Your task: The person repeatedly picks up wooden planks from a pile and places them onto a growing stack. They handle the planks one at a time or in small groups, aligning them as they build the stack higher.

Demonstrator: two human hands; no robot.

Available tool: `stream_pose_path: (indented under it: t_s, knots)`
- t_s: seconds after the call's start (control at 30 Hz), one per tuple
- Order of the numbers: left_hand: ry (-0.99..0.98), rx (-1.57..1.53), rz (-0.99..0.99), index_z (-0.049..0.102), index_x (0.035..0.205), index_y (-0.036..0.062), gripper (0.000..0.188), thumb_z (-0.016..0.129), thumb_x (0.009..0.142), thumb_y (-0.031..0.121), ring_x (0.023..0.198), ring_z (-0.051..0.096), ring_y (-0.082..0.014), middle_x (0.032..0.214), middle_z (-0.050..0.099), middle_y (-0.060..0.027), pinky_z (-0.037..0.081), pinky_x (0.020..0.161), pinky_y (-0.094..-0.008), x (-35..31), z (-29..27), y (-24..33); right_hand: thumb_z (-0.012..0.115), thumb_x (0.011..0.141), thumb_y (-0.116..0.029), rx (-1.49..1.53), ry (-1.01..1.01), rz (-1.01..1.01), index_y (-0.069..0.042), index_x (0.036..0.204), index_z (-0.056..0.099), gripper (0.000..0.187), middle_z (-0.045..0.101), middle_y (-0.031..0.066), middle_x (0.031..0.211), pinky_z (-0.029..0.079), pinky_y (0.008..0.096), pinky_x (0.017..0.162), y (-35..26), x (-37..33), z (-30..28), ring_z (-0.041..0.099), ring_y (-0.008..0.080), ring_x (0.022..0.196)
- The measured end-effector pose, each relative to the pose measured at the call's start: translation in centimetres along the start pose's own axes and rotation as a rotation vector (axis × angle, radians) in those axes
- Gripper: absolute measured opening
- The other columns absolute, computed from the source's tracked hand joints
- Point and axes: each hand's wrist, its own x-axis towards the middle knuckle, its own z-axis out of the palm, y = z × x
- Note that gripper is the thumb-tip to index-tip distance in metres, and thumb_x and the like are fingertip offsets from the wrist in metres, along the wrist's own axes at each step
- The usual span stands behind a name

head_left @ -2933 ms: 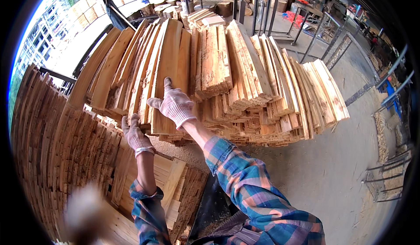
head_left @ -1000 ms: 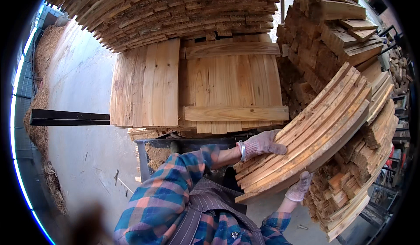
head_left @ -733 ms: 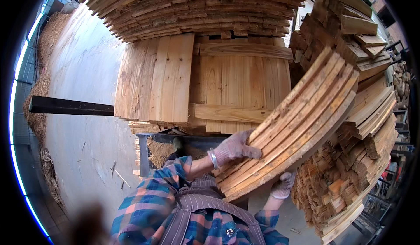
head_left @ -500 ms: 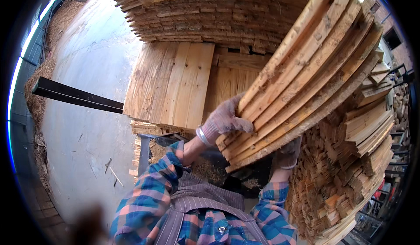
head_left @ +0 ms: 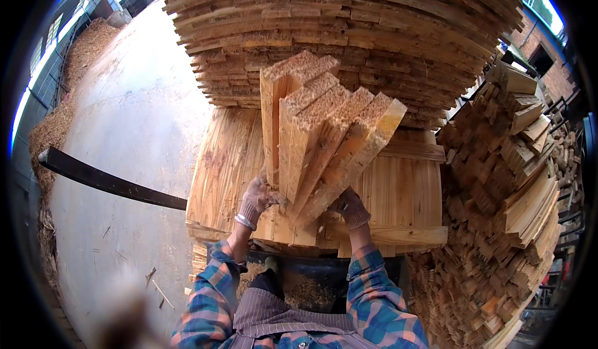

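Sawn boards (head_left: 314,153) — stiff, probably heavy | left hand (head_left: 256,198), right hand (head_left: 354,209): grip clasping their lower sides | hold from both sides

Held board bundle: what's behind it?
Behind its top, a tall stack of boards; lower down, flat-laid boards show on either side. What lies directly behind the bundle is covered.
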Motion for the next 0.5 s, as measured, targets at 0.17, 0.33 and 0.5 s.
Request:
stream_pose_path:
  t_s: [0.17, 0.33, 0.5]
  knots:
    - [-0.074, -0.036, -0.089, 0.040, 0.124, -0.0074, 0.032, 0.048, 0.094, 0.003, 0.077, 0.068, -0.0351, 0.096, 0.064, -0.0242, 0.059, 0.063, -0.0365, 2.6, 1.5, 2.1, 0.060, 0.084, -0.023, -0.137, -0.098, 0.485, -0.002, 0.107, 0.059, 0.031, 0.062, 0.0118, 0.088, 0.049, 0.0314, 0.073, -1.4, 3.6, -1.3, 0.058, 0.0268, 0.081]
    - [-0.089, -0.113, -0.311, 0.039, 0.131, -0.0014, 0.042, 0.052, 0.095, 0.017, 0.085, 0.067, -0.0267, 0.103, 0.064, -0.0203, 0.057, 0.067, -0.0308, 0.1, 5.1, 1.8, 0.046, 0.099, -0.023, 0.414, 0.019, 0.319, -0.001, 0.120, 0.053, 0.031, 0.061, 0.0055, 0.089, 0.046, 0.0241, 0.062, -1.3, -0.1, -4.3, 0.056, 0.0109, 0.072]
    - [-0.065, 0.231, -0.170, 0.032, 0.140, 0.0050, 0.043, 0.043, 0.100, 0.016, 0.094, 0.065, -0.0194, 0.108, 0.065, -0.0132, 0.054, 0.080, -0.0279, -3.4, 13.8, 0.7, 0.046, 0.098, -0.019, 0.190, 0.064, 0.492, 0.002, 0.122, 0.052, 0.033, 0.061, 0.0117, 0.105, 0.047, 0.0305, 0.082, -8.2, -2.8, -10.8, 0.059, 0.0211, 0.094]
